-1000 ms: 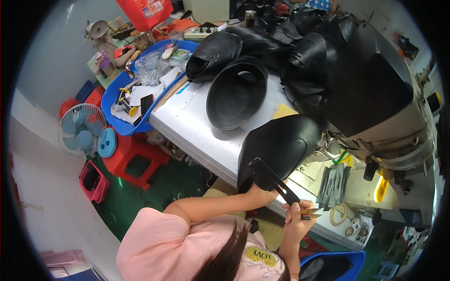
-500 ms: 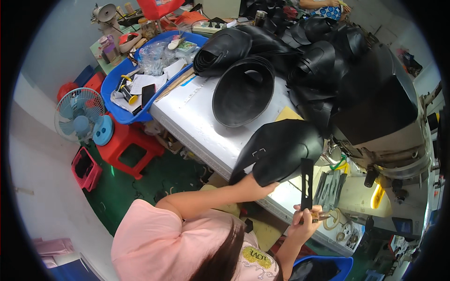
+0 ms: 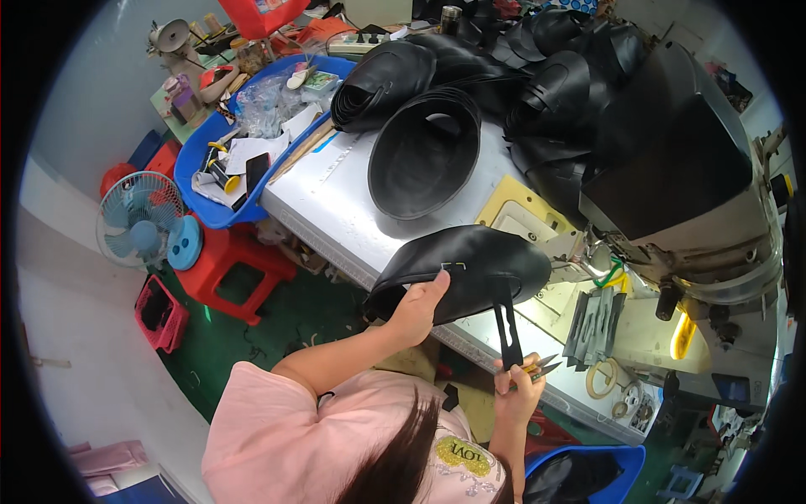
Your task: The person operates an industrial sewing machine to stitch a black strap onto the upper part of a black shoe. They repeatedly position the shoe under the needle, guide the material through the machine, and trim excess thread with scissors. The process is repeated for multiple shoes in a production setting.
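Note:
A curved black leather-like piece with a stitched edge is tilted above the front edge of the white table. My left hand grips its near side, the thumb lying on top by a small bracket-shaped mark. From the piece's right part a slotted black strap runs down toward me. My right hand is closed round the strap's lower end and also holds small snips, whose blades point right. The fingers under the black piece are hidden.
A sewing machine stands at right, with a yellow plate beside it. A rolled black piece and a black heap lie on the white table. Left are a blue basin, red stool and fan.
The black piece has tilted and shifted left, baring the yellow plate. My left thumb now lies on top of it. My right hand has moved left with the strap and snips.

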`<state>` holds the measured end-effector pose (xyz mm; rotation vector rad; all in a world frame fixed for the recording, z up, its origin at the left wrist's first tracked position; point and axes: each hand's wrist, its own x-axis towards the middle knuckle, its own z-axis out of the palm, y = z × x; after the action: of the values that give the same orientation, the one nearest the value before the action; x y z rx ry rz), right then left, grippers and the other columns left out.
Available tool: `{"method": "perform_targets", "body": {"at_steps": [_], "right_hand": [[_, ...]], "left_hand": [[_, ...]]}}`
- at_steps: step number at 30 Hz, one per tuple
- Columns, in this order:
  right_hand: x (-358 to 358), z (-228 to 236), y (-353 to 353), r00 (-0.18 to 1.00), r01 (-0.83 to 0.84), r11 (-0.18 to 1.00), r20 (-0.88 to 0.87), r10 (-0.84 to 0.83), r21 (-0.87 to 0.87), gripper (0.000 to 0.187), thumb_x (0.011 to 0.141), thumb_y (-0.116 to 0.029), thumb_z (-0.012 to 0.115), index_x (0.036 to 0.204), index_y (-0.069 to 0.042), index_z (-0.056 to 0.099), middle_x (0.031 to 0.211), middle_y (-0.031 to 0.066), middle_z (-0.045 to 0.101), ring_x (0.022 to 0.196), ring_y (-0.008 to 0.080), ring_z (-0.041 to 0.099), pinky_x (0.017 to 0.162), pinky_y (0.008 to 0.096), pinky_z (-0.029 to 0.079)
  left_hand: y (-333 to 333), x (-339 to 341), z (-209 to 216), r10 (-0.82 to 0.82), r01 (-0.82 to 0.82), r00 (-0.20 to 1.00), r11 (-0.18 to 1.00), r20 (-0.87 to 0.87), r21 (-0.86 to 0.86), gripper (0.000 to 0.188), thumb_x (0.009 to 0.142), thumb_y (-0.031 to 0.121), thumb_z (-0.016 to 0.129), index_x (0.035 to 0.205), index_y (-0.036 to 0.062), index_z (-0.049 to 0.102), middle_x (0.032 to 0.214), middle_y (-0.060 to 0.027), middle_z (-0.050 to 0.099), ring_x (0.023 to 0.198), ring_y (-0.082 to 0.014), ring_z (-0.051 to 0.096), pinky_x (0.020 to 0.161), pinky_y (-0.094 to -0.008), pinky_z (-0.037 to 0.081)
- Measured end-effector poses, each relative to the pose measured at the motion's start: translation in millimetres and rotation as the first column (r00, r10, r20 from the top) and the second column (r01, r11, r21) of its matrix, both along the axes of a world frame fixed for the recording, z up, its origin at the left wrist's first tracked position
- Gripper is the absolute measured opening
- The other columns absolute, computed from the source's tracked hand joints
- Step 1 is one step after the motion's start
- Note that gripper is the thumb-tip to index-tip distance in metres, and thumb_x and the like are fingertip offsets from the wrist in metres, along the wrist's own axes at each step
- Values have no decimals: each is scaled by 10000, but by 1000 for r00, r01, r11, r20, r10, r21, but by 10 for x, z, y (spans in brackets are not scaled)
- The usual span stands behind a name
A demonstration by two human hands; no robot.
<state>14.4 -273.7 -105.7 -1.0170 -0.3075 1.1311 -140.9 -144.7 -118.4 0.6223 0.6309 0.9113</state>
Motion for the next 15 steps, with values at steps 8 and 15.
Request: {"method": "perform_targets", "body": {"at_steps": [8, 15], "right_hand": [[-214, 53, 7, 988, -64, 998, -143, 66, 18, 153, 679, 13, 506, 772, -54, 406, 696, 224, 575, 389, 133, 402, 421, 248, 353], [-250, 50, 32, 985, -94, 996, -144, 94, 8, 146, 693, 10, 514, 788, -51, 422, 736, 234, 589, 399, 131, 412, 410, 246, 336]], "left_hand": [[-78, 144, -256, 53, -58, 990, 998, -131, -38, 550, 880, 497, 245, 916, 26, 527, 861, -33, 537, 785, -99, 490, 728, -248, 378], [-122, 221, 77, 84, -83, 996, 996, -37, 44, 296, 878, 308, 445, 828, 46, 574, 747, 59, 505, 676, -11, 416, 608, -174, 341]]}}
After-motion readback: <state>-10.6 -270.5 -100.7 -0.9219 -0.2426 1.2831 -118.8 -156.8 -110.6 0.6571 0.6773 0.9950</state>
